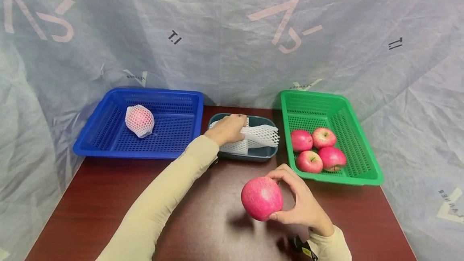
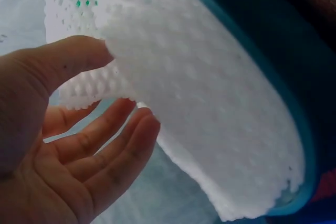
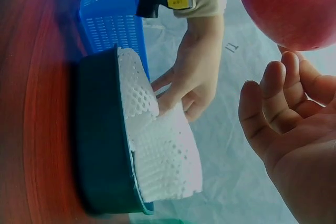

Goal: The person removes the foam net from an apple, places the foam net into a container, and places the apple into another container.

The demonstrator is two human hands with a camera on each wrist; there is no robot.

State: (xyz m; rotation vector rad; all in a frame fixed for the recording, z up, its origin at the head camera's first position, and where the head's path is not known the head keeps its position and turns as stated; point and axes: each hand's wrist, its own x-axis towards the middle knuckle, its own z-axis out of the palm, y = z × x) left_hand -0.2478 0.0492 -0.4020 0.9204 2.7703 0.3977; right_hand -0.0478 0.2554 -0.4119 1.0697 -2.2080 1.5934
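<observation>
My left hand (image 1: 227, 129) reaches into a dark teal bin (image 1: 250, 158) and pinches a white foam net sleeve (image 1: 262, 135) between thumb and fingers. In the left wrist view the thumb lies on one side of the net (image 2: 178, 77), with the fingers below its edge. Other white foam nets (image 1: 233, 148) lie under that hand in the bin. Nearer the front of the table, my right hand (image 1: 306, 205) holds a red apple (image 1: 261, 198) by its right side, thumb below and fingers above. Its shadow falls on the table beneath.
To the left stands a blue basket (image 1: 174, 130) with one apple in a white foam net (image 1: 140, 121). On the right is a green basket (image 1: 357, 148) holding several bare apples (image 1: 309, 161). Grey printed cloth (image 1: 217, 31) hangs behind the brown table (image 1: 203, 212).
</observation>
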